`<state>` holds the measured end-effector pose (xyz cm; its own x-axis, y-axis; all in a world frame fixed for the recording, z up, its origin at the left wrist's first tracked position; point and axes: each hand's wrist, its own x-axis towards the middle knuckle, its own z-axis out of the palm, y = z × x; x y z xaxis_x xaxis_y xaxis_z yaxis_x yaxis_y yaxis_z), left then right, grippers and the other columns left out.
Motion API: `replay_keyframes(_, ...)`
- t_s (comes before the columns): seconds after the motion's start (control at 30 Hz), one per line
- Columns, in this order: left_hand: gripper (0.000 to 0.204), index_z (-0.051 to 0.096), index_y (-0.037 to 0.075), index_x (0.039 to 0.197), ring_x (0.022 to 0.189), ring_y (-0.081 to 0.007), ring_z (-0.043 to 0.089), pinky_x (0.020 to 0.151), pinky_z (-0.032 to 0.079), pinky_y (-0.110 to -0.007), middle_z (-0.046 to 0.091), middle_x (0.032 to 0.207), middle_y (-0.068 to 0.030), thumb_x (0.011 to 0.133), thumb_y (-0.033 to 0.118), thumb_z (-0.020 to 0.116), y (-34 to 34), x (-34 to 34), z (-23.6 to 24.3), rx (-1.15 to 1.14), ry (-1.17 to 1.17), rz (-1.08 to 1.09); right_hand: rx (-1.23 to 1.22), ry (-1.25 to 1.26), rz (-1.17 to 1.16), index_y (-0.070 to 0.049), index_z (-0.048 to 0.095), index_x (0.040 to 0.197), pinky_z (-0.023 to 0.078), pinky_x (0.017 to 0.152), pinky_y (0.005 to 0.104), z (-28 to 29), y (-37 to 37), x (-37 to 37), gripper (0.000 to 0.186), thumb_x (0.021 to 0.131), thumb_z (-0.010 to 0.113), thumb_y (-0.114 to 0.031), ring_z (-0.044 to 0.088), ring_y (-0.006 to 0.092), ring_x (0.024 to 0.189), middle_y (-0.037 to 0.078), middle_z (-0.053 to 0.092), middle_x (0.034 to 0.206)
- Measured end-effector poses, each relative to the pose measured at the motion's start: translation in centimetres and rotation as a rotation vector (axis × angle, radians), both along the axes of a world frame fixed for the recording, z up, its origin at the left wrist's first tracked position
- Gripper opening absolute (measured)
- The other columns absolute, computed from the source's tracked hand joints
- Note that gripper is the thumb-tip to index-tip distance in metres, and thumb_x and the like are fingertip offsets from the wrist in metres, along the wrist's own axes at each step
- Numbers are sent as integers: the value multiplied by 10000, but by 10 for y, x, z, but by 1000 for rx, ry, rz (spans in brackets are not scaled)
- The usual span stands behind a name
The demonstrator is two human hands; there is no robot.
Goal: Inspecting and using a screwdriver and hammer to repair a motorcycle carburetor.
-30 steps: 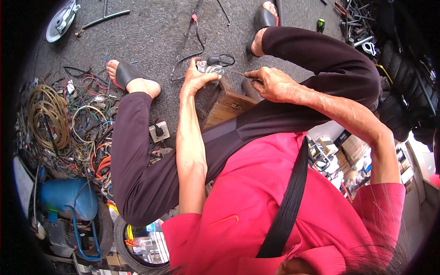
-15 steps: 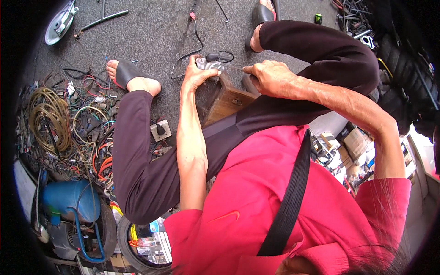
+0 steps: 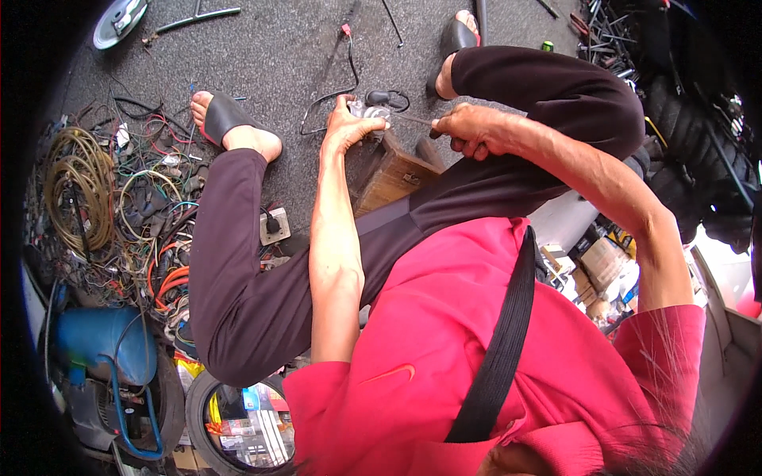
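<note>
My left hand (image 3: 346,127) is closed round a small silver metal part (image 3: 375,113), with the thumb along its near side. A black rubber-capped cable end (image 3: 379,97) lies just beyond that part. To the right, my right hand (image 3: 478,130) is curled round a thin screwdriver-like tool; its handle is hidden in the fist. The tool's slim shaft (image 3: 414,119) points left, its tip at or close to the metal part; contact cannot be made out. Under the part, between my legs, stands a brown wooden box-like stand (image 3: 393,181).
Tangled wires (image 3: 151,198) and a coiled hose (image 3: 75,190) heap up at left, with a blue tank (image 3: 107,341) nearer. A white socket block (image 3: 275,226) sits beside my left leg. A tyre (image 3: 202,412) lies at lower left. Metal tools (image 3: 611,40) pile up at far right.
My right hand has rolled, so its curled fingers now show underneath. The left hand keeps its hold on the metal part. The whole view has shifted slightly.
</note>
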<state>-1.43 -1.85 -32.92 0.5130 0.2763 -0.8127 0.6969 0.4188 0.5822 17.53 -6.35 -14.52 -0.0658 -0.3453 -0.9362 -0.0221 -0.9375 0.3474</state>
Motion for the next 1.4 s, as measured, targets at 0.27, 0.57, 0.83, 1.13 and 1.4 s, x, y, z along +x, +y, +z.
replay_keyframes(0.27, 1021, 409, 22, 1256, 1117, -341, 492, 967, 400, -391, 515, 1184, -240, 398, 339, 862, -1, -2, -4, 1, 9, -18, 184, -98, 373, -25, 578, 902, 381, 370, 331, 4, -7, -12, 342, 896, 446, -340, 448, 193, 418, 88, 484, 586)
replay_keyframes(0.57, 1045, 361, 63, 1301, 1138, -367, 456, 981, 388, -403, 464, 1208, -265, 411, 301, 855, 3, 0, 2, -51, 40, -8, 261, -114, 577, 100, 556, 770, 486, 444, 410, 4, 1, -13, 436, 876, 469, -314, 586, 300, 475, 201, 582, 617)
replay_keyframes(0.83, 1045, 362, 64, 1304, 1136, -365, 460, 973, 398, -397, 472, 1200, -264, 411, 304, 850, 6, 0, 8, -38, 43, -6, 280, -67, 664, 111, 579, 808, 519, 525, 435, 6, 7, -14, 431, 873, 463, -299, 643, 359, 597, 270, 615, 712)
replay_keyframes(1.13, 1050, 364, 66, 1303, 1130, -379, 460, 971, 400, -398, 454, 1205, -284, 405, 312, 848, 5, 0, 4, -38, 42, -18, 450, -66, 899, 74, 608, 911, 477, 810, 469, 4, 2, -16, 416, 888, 475, -319, 584, 428, 956, 314, 599, 934)
replay_keyframes(1.4, 1028, 390, 57, 1284, 1127, -367, 481, 961, 410, -391, 477, 1200, -274, 400, 330, 839, 5, 5, 11, -16, 108, -60, 463, 33, 1094, 64, 616, 912, 488, 774, 476, 5, 13, -17, 341, 884, 467, -241, 590, 432, 929, 286, 609, 929)
